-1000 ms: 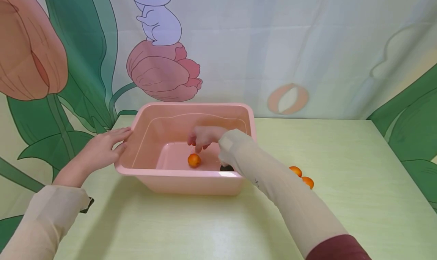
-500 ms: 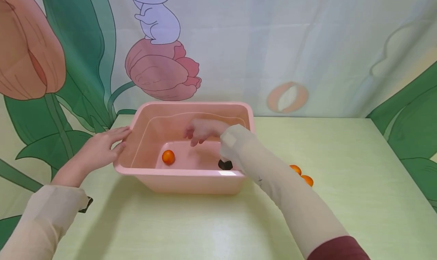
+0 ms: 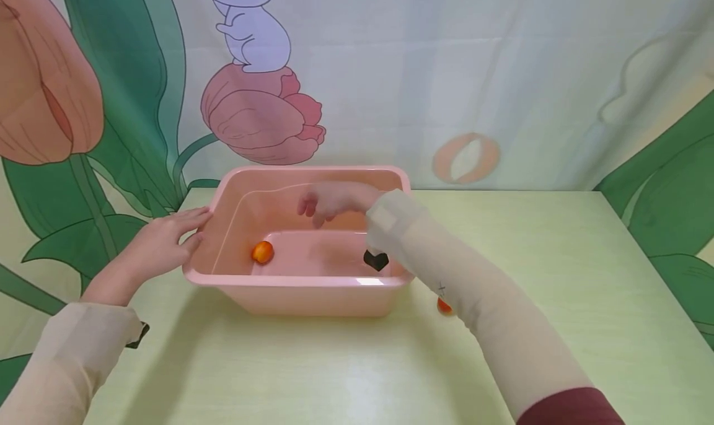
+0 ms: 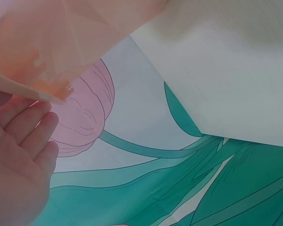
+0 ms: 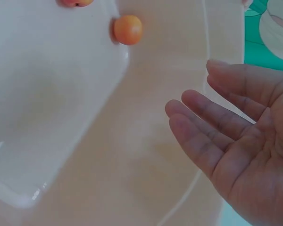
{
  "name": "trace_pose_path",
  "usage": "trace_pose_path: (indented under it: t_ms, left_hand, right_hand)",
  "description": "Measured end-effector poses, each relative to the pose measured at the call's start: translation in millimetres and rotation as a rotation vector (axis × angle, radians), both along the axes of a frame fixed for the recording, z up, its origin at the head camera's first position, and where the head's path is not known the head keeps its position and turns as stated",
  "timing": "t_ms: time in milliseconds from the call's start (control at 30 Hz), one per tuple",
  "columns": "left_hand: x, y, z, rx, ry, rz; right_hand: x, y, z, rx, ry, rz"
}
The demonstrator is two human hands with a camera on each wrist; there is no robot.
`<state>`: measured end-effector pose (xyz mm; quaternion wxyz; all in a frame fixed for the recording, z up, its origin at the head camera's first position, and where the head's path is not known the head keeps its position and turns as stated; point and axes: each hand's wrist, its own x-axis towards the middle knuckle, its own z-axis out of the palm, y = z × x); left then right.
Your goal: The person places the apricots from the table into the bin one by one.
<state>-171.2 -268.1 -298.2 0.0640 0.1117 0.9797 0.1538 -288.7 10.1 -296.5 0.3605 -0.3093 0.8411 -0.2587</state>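
A pink plastic tub (image 3: 312,281) stands on the table. My left hand (image 3: 162,245) rests at its left rim, fingers fairly straight; in the left wrist view the fingertips touch the rim's edge. My right hand (image 3: 326,203) hovers inside the tub, holding nothing, its fingers loosely spread in the right wrist view. A small round orange-red fruit (image 3: 262,252) lies at the left end of the tub floor. In the right wrist view an orange fruit (image 5: 128,30) sits by the floor's edge, and another reddish fruit (image 5: 75,2) is cut off at the top.
On the table, right of the tub, another orange-red fruit (image 3: 444,306) shows partly behind my right sleeve (image 3: 474,289). A printed curtain (image 3: 362,72) hangs behind the table (image 3: 558,258). A black device (image 3: 376,259) sits at my right cuff.
The fruit in the tub has rolled left from under my right hand, which has risen slightly. The right sleeve has shifted right, covering two table fruits and uncovering one. My left hand stays.
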Motion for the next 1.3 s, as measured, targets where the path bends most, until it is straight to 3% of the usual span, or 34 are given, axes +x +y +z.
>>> trace_pose_path:
  t_ms: [267, 500, 733, 967, 1300]
  left_hand:
    - [0.3, 1.3, 1.7, 0.003, 0.007, -0.008]
    - [0.2, 1.0, 0.5, 0.001, 0.02, -0.016]
    - [0.4, 0.7, 0.7, 0.006, 0.014, -0.018]
    - [0.8, 1.7, 1.3, 0.009, 0.011, -0.009]
    - [1.2, 1.9, 1.5, 0.007, 0.013, -0.021]
  right_hand:
    - [7.8, 14, 25.9, 0.047, 0.105, 0.06]
    - [13.0, 25, 38.6, 0.052, 0.131, 0.077]
    - [17.5, 38, 49.2, -0.035, 0.178, 0.1]
    - [27.6, 67, 58.6, -0.137, 0.182, 0.059]
    - [35.0, 106, 58.4, -0.201, 0.196, -0.021]
